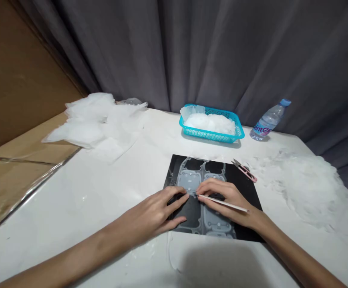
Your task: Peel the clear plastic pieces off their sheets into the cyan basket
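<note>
On a black mat [250, 202] lies a translucent molded plastic sheet [192, 179] with several rounded panels joined by thin frames. My left hand [161, 208] presses its fingertips near the lower edge of the upper left panel, with fingers apart and the thumb spread below. Pinched in my right hand [226, 196] is a thin pale pink pen-shaped tool [224, 203]. Its tip points left to the panel's edge, close to the left fingertips; the tip itself is too small to make out. Both hands cover parts of the sheet.
Pink-handled scissors [245, 171] lie open on the mat's upper right edge. Behind stand a blue basket [211, 135] of translucent pieces and a water bottle [266, 123]. Piled clear film heaps lie at left [89, 120] and right [308, 186]. Cardboard [23, 168] borders the white table.
</note>
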A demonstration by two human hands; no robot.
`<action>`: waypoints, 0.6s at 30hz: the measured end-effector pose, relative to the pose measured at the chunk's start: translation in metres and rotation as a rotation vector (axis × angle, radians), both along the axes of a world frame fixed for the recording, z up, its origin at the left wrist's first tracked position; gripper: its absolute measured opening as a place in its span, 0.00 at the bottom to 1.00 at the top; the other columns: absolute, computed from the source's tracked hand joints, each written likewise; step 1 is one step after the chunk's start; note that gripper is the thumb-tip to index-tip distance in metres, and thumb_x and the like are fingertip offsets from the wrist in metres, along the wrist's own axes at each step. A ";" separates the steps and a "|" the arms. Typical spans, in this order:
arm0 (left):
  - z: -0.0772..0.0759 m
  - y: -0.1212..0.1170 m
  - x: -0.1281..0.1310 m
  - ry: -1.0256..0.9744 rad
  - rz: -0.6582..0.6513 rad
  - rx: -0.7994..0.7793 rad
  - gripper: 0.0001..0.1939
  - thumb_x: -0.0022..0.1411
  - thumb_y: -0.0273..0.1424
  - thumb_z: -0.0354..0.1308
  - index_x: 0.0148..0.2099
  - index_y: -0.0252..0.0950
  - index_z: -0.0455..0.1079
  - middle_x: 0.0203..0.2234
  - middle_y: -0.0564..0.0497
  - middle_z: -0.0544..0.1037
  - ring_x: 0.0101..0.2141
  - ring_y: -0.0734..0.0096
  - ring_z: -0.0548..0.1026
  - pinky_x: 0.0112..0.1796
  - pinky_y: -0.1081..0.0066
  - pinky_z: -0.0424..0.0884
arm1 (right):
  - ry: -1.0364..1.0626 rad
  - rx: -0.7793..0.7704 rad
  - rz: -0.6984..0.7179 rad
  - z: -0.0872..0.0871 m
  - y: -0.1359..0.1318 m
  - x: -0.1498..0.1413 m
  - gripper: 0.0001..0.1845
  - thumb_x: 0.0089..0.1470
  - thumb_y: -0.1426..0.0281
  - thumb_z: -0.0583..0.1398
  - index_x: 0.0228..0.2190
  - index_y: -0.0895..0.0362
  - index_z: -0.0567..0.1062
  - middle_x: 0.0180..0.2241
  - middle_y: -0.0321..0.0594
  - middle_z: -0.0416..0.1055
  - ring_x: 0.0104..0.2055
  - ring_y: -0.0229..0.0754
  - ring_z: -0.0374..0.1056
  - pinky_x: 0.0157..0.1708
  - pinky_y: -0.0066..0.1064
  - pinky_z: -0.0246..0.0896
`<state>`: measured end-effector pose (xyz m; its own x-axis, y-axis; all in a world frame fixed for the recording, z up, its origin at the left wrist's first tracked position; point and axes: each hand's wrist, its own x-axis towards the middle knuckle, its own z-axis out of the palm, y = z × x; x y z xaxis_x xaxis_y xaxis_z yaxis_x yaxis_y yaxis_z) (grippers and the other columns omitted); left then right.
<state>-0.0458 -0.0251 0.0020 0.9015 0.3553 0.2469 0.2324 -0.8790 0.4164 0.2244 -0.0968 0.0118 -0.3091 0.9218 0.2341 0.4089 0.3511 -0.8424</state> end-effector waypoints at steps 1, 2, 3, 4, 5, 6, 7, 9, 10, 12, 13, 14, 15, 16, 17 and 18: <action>0.000 -0.002 0.001 0.004 0.007 0.033 0.27 0.74 0.39 0.57 0.70 0.41 0.64 0.57 0.38 0.76 0.55 0.46 0.77 0.54 0.51 0.76 | -0.013 -0.017 0.004 0.000 -0.001 -0.001 0.07 0.69 0.67 0.59 0.42 0.53 0.78 0.44 0.42 0.78 0.47 0.44 0.75 0.50 0.38 0.71; 0.000 -0.003 0.001 0.015 0.018 0.063 0.26 0.74 0.39 0.56 0.70 0.39 0.65 0.56 0.38 0.76 0.55 0.45 0.76 0.54 0.49 0.76 | -0.023 -0.027 0.006 0.001 -0.002 -0.002 0.07 0.69 0.67 0.59 0.43 0.52 0.78 0.44 0.42 0.78 0.47 0.44 0.75 0.51 0.38 0.71; 0.001 -0.005 0.002 0.031 0.030 0.084 0.25 0.74 0.39 0.55 0.69 0.38 0.66 0.56 0.37 0.76 0.55 0.44 0.75 0.54 0.48 0.75 | -0.033 -0.034 0.007 0.001 -0.004 -0.003 0.08 0.69 0.67 0.58 0.44 0.52 0.78 0.46 0.42 0.78 0.48 0.44 0.75 0.52 0.38 0.70; 0.002 -0.006 0.003 0.045 0.043 0.094 0.25 0.75 0.40 0.55 0.69 0.37 0.66 0.55 0.37 0.77 0.55 0.44 0.75 0.53 0.48 0.75 | -0.043 -0.038 0.005 0.001 -0.005 -0.005 0.08 0.70 0.67 0.58 0.45 0.51 0.78 0.47 0.42 0.78 0.49 0.44 0.75 0.53 0.38 0.70; 0.003 -0.006 0.004 0.055 0.053 0.094 0.25 0.75 0.40 0.54 0.69 0.37 0.66 0.54 0.37 0.77 0.55 0.44 0.75 0.53 0.49 0.75 | -0.052 -0.036 0.004 0.000 -0.007 -0.006 0.09 0.70 0.67 0.58 0.46 0.51 0.77 0.47 0.42 0.78 0.50 0.44 0.75 0.54 0.38 0.70; 0.004 -0.007 0.004 0.061 0.060 0.086 0.25 0.75 0.40 0.54 0.69 0.37 0.67 0.54 0.37 0.76 0.54 0.45 0.75 0.53 0.49 0.75 | -0.061 -0.031 0.003 0.000 -0.008 -0.006 0.09 0.70 0.67 0.57 0.47 0.51 0.77 0.48 0.42 0.77 0.51 0.44 0.74 0.54 0.38 0.69; 0.005 -0.008 0.005 0.063 0.064 0.075 0.25 0.75 0.40 0.54 0.68 0.37 0.67 0.54 0.37 0.76 0.54 0.46 0.75 0.53 0.50 0.74 | -0.068 -0.022 0.002 -0.001 -0.008 -0.007 0.09 0.70 0.67 0.58 0.47 0.51 0.77 0.48 0.42 0.77 0.51 0.44 0.74 0.55 0.38 0.69; 0.005 -0.008 0.005 0.058 0.066 0.058 0.24 0.75 0.40 0.54 0.68 0.37 0.68 0.55 0.38 0.76 0.54 0.47 0.75 0.53 0.51 0.74 | -0.087 0.008 -0.007 -0.003 -0.008 -0.007 0.08 0.70 0.68 0.58 0.47 0.51 0.77 0.48 0.42 0.78 0.51 0.44 0.74 0.55 0.39 0.68; 0.005 -0.009 0.005 0.054 0.068 0.052 0.24 0.75 0.41 0.54 0.67 0.38 0.68 0.54 0.38 0.76 0.54 0.47 0.75 0.53 0.51 0.73 | -0.095 0.028 -0.015 -0.005 -0.008 -0.007 0.08 0.70 0.68 0.59 0.47 0.51 0.77 0.47 0.42 0.78 0.51 0.44 0.74 0.56 0.40 0.68; 0.004 -0.010 0.005 0.046 0.075 0.038 0.23 0.75 0.41 0.53 0.67 0.38 0.69 0.53 0.39 0.76 0.53 0.48 0.75 0.53 0.52 0.73 | -0.111 0.055 -0.028 -0.006 -0.007 -0.007 0.08 0.70 0.68 0.59 0.47 0.51 0.77 0.47 0.41 0.78 0.50 0.45 0.74 0.56 0.41 0.67; 0.004 -0.011 0.005 0.042 0.082 0.030 0.23 0.75 0.41 0.53 0.66 0.38 0.69 0.53 0.39 0.76 0.53 0.48 0.75 0.53 0.53 0.72 | -0.116 0.060 -0.030 -0.007 -0.006 -0.007 0.08 0.70 0.69 0.59 0.47 0.51 0.77 0.46 0.41 0.79 0.50 0.45 0.74 0.56 0.41 0.67; 0.003 -0.011 0.005 0.037 0.088 0.024 0.23 0.75 0.42 0.53 0.66 0.39 0.69 0.53 0.40 0.76 0.52 0.49 0.75 0.53 0.54 0.72 | -0.116 0.060 -0.029 -0.007 -0.005 -0.006 0.07 0.69 0.69 0.59 0.47 0.51 0.77 0.46 0.41 0.79 0.50 0.44 0.74 0.55 0.40 0.67; 0.003 -0.011 0.006 0.033 0.092 0.018 0.23 0.75 0.42 0.53 0.67 0.40 0.69 0.53 0.40 0.76 0.52 0.49 0.75 0.53 0.54 0.71 | -0.116 0.058 -0.025 -0.007 -0.005 -0.006 0.07 0.69 0.69 0.60 0.47 0.52 0.77 0.46 0.40 0.79 0.50 0.44 0.74 0.55 0.40 0.67; 0.004 -0.011 0.006 0.031 0.093 0.015 0.23 0.75 0.41 0.53 0.67 0.40 0.69 0.53 0.41 0.76 0.52 0.50 0.75 0.53 0.55 0.71 | -0.116 0.054 -0.020 -0.007 -0.004 -0.006 0.07 0.69 0.70 0.60 0.46 0.52 0.78 0.46 0.40 0.79 0.50 0.44 0.74 0.55 0.39 0.67; 0.004 -0.011 0.007 0.031 0.092 0.017 0.23 0.75 0.41 0.53 0.67 0.41 0.69 0.53 0.41 0.77 0.52 0.50 0.75 0.53 0.55 0.70 | -0.117 0.050 -0.018 -0.007 -0.004 -0.006 0.07 0.69 0.70 0.60 0.46 0.52 0.78 0.46 0.40 0.79 0.50 0.43 0.75 0.55 0.39 0.67; 0.005 -0.010 0.007 0.033 0.088 0.025 0.23 0.75 0.41 0.53 0.67 0.41 0.69 0.53 0.42 0.77 0.52 0.51 0.74 0.53 0.56 0.70 | -0.118 0.047 -0.017 -0.007 -0.004 -0.006 0.07 0.69 0.70 0.60 0.46 0.52 0.78 0.46 0.40 0.79 0.50 0.43 0.75 0.54 0.38 0.68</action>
<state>-0.0387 -0.0354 0.0066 0.8750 0.4274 0.2274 0.3221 -0.8646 0.3856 0.2189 -0.1006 0.0049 -0.3212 0.9160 0.2404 0.5102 0.3812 -0.7709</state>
